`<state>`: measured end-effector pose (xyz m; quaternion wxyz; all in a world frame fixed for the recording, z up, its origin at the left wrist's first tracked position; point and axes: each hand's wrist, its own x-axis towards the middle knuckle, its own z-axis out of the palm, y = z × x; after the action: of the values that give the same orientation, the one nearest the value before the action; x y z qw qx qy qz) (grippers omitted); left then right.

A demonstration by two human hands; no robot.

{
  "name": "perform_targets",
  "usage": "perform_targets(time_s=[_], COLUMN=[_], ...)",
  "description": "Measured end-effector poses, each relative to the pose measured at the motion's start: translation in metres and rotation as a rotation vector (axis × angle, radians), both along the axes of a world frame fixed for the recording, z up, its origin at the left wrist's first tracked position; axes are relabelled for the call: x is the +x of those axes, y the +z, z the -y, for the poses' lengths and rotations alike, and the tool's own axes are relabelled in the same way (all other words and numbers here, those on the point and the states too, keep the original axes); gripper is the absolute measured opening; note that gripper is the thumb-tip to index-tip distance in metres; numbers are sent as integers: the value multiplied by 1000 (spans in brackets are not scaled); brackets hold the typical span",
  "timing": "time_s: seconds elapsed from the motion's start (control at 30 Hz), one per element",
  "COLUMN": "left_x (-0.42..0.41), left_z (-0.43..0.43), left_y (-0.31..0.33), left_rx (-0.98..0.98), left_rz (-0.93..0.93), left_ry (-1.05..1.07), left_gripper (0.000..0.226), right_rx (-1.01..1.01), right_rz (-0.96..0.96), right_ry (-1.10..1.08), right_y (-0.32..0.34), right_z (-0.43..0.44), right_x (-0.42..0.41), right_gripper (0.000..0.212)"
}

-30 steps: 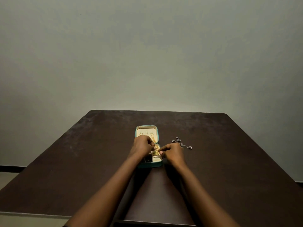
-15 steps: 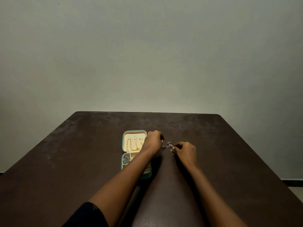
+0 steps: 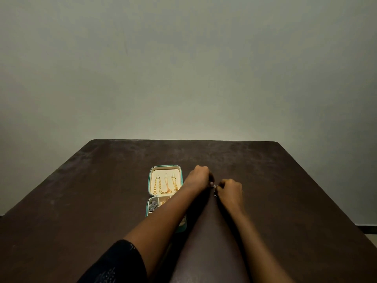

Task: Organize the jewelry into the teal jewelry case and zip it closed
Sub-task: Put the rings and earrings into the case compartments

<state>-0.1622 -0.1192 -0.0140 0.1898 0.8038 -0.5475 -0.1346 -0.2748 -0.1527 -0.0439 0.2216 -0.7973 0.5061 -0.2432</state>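
Barely visible silver jewelry (image 3: 214, 187) — pinched between left hand (image 3: 199, 178) and right hand (image 3: 230, 189).

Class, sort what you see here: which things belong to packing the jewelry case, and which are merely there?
Part of the job:
teal jewelry case, open
gold chains hung in its lid
silver piece pinched between the left hand and right hand
dark jewelry in a compartment

Merely there:
table
wall
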Motion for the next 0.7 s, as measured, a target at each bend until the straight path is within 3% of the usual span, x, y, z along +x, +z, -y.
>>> perform_targets(time_s=[0.2,0.43,0.53,0.7], left_x=[-7,-14,-11,-1], left_z=[5,10,8,-3], left_y=[0,0,-1,6], left_rx=[34,70,-23,-288], left_rz=[111,220,104,-311], left_ry=[-32,-42,20,133], left_gripper=[26,23,14,10], right_rx=[292,374,382,417], right_rz=[436,865,910,952], right_ry=[-74,-32,-17,23], right_y=[-3,7,8,11], right_z=[16,20,20,16], right_x=[-12,-25,-26,-22], right_gripper=[18,24,26,28])
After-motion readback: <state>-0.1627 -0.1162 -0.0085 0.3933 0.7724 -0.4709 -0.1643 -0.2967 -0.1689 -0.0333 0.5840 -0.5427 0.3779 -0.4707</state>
